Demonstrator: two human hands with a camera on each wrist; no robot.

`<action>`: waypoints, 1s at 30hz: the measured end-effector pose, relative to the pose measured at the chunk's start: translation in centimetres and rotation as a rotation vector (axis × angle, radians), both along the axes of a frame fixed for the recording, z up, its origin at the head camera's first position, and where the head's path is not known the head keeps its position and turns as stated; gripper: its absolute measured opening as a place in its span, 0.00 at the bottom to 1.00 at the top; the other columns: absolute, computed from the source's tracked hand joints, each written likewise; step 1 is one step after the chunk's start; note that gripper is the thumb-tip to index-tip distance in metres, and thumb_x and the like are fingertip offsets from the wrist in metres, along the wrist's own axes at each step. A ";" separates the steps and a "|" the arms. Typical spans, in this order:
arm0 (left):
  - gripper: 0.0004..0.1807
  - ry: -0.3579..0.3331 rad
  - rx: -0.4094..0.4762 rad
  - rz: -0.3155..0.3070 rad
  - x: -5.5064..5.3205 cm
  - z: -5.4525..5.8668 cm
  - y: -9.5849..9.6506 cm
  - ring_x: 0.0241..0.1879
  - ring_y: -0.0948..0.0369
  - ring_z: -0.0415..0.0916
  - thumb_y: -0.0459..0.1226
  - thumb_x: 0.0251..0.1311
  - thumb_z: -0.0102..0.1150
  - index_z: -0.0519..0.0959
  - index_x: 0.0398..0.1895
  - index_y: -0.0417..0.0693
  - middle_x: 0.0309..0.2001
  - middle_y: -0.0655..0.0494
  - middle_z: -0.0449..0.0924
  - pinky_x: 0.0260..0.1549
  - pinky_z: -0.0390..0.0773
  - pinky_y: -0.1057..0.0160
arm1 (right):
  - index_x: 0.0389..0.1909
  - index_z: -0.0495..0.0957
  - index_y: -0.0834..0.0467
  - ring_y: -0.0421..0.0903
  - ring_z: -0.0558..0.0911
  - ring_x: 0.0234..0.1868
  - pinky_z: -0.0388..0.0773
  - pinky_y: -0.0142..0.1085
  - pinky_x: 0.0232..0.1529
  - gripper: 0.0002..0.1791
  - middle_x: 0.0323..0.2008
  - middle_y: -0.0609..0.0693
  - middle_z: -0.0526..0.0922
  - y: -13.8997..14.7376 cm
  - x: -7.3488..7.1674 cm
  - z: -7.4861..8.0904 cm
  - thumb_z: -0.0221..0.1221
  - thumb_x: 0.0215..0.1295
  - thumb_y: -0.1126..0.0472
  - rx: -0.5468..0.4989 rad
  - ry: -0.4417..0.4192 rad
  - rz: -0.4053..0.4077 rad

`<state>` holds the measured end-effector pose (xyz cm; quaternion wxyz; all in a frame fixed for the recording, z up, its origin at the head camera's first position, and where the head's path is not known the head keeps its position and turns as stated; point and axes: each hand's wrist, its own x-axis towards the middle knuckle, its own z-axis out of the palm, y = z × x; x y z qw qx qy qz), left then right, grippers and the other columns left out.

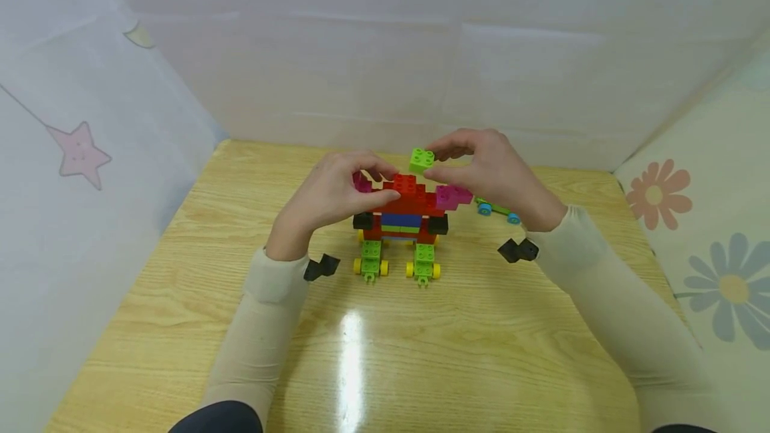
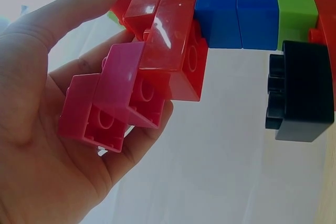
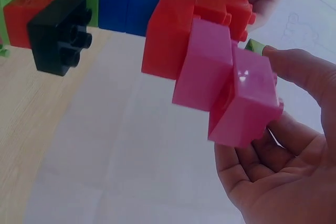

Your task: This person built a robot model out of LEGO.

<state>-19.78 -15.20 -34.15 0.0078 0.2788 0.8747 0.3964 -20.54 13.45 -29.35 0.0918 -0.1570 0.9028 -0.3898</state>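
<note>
A figure of toy building bricks stands on the table, with red bricks (image 1: pixel 404 184) on top and magenta bricks (image 1: pixel 452 196) stepping out at the sides. My left hand (image 1: pixel 337 189) holds its upper red part, thumb in front and fingers behind; in the left wrist view the magenta bricks (image 2: pixel 118 82) lie over the palm. Above and slightly right of the top, my right hand (image 1: pixel 490 169) pinches a light green brick (image 1: pixel 422 160) between thumb and fingers. That brick is mostly hidden behind the magenta bricks (image 3: pixel 247 98) in the right wrist view.
Black bricks (image 1: pixel 438 224) jut from the figure's sides, and green wheeled bases (image 1: pixel 424 262) with yellow wheels support it. Behind my right wrist is a green piece with blue wheels (image 1: pixel 498 210). A pale cloth wall (image 1: pixel 385 85) rises beyond the wooden table (image 1: pixel 457 353).
</note>
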 end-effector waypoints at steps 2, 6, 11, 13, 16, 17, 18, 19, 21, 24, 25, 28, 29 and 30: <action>0.19 -0.003 -0.002 0.004 -0.1 0.0 0.0 0.46 0.58 0.85 0.47 0.69 0.79 0.91 0.60 0.54 0.51 0.58 0.91 0.46 0.88 0.55 | 0.64 0.89 0.43 0.49 0.82 0.64 0.81 0.58 0.69 0.22 0.61 0.44 0.88 -0.3 0.2 0.1 0.75 0.72 0.45 -0.003 0.004 0.008; 0.19 0.002 0.004 0.005 -0.1 -0.1 0.0 0.47 0.58 0.86 0.47 0.68 0.80 0.91 0.59 0.54 0.51 0.59 0.92 0.47 0.88 0.56 | 0.63 0.90 0.45 0.50 0.82 0.63 0.80 0.58 0.69 0.21 0.60 0.45 0.89 -0.7 0.4 0.0 0.76 0.72 0.48 -0.014 0.024 0.028; 0.18 0.020 0.008 0.000 -0.2 -0.3 0.0 0.46 0.57 0.87 0.46 0.68 0.80 0.92 0.57 0.53 0.50 0.58 0.92 0.46 0.89 0.56 | 0.61 0.90 0.43 0.49 0.83 0.62 0.81 0.57 0.68 0.19 0.57 0.43 0.90 -1.1 0.5 -0.1 0.77 0.71 0.50 -0.018 0.022 0.045; 0.18 0.025 0.010 -0.001 -0.2 -0.3 0.0 0.45 0.56 0.87 0.46 0.68 0.80 0.92 0.57 0.52 0.50 0.57 0.92 0.45 0.89 0.56 | 0.60 0.90 0.42 0.48 0.83 0.61 0.81 0.56 0.68 0.19 0.57 0.42 0.89 -1.3 0.5 -0.1 0.77 0.70 0.49 -0.010 0.017 0.049; 0.18 0.027 0.013 0.002 -0.2 -0.4 0.0 0.44 0.55 0.88 0.45 0.67 0.80 0.92 0.56 0.52 0.50 0.57 0.92 0.45 0.89 0.56 | 0.61 0.90 0.42 0.48 0.83 0.61 0.81 0.57 0.68 0.20 0.57 0.43 0.89 -1.4 0.6 -0.1 0.77 0.70 0.49 -0.001 0.022 0.065; 0.18 0.026 0.014 0.002 -0.2 -0.4 0.0 0.44 0.54 0.88 0.45 0.67 0.80 0.92 0.56 0.52 0.51 0.57 0.92 0.45 0.89 0.56 | 0.61 0.90 0.42 0.49 0.83 0.61 0.81 0.57 0.68 0.20 0.57 0.43 0.89 -1.4 0.7 -0.1 0.77 0.70 0.49 -0.001 0.023 0.068; 0.18 0.026 0.016 0.002 -0.2 -0.4 0.0 0.45 0.54 0.88 0.45 0.67 0.81 0.92 0.57 0.52 0.51 0.57 0.92 0.45 0.89 0.56 | 0.61 0.90 0.43 0.49 0.83 0.62 0.81 0.58 0.69 0.20 0.58 0.43 0.89 -1.5 0.7 -0.1 0.77 0.71 0.49 0.001 0.024 0.072; 0.18 0.027 0.017 0.001 -0.3 -0.4 0.0 0.45 0.54 0.88 0.45 0.67 0.81 0.92 0.57 0.52 0.51 0.57 0.92 0.45 0.89 0.56 | 0.61 0.90 0.43 0.50 0.83 0.62 0.81 0.58 0.69 0.20 0.58 0.44 0.89 -1.5 0.8 0.0 0.77 0.71 0.49 0.000 0.022 0.075; 0.19 0.032 0.018 -0.001 -0.3 -0.4 0.0 0.45 0.54 0.88 0.45 0.67 0.81 0.91 0.58 0.52 0.52 0.57 0.92 0.45 0.89 0.56 | 0.61 0.90 0.44 0.51 0.83 0.62 0.81 0.59 0.69 0.20 0.58 0.45 0.89 -1.5 0.8 0.0 0.77 0.71 0.49 0.000 0.023 0.083; 0.21 0.042 0.025 -0.008 -0.3 -0.5 -0.1 0.45 0.55 0.87 0.45 0.67 0.81 0.90 0.60 0.51 0.53 0.57 0.91 0.45 0.89 0.55 | 0.61 0.90 0.44 0.52 0.83 0.61 0.81 0.59 0.68 0.20 0.57 0.45 0.90 -1.5 0.8 0.0 0.77 0.71 0.50 0.006 0.025 0.090; 0.21 0.047 0.030 -0.010 -0.3 -0.5 -0.1 0.45 0.55 0.87 0.45 0.67 0.81 0.90 0.61 0.51 0.54 0.57 0.91 0.45 0.89 0.55 | 0.61 0.90 0.44 0.53 0.83 0.61 0.81 0.58 0.68 0.20 0.57 0.45 0.90 -1.5 0.8 -0.1 0.77 0.70 0.50 0.005 0.025 0.092; 0.23 0.063 0.055 -0.017 -0.3 -0.5 -0.1 0.45 0.54 0.87 0.45 0.68 0.80 0.89 0.63 0.50 0.55 0.56 0.90 0.45 0.88 0.55 | 0.61 0.90 0.44 0.53 0.83 0.61 0.81 0.58 0.67 0.20 0.57 0.45 0.90 -1.5 0.8 -0.2 0.77 0.70 0.50 0.009 0.026 0.096; 0.23 0.066 0.068 -0.020 -0.3 -0.5 -0.1 0.46 0.54 0.87 0.45 0.68 0.80 0.89 0.63 0.50 0.56 0.55 0.90 0.45 0.88 0.55 | 0.61 0.91 0.43 0.52 0.83 0.61 0.81 0.57 0.67 0.20 0.57 0.44 0.89 -1.5 0.8 -0.2 0.77 0.70 0.50 0.010 0.026 0.096; 0.23 0.070 0.084 -0.023 -0.4 -0.5 -0.1 0.47 0.53 0.86 0.45 0.69 0.79 0.88 0.64 0.50 0.57 0.54 0.90 0.45 0.88 0.55 | 0.61 0.91 0.43 0.52 0.83 0.61 0.82 0.57 0.67 0.20 0.56 0.44 0.89 -1.5 0.8 -0.2 0.77 0.70 0.49 0.010 0.025 0.099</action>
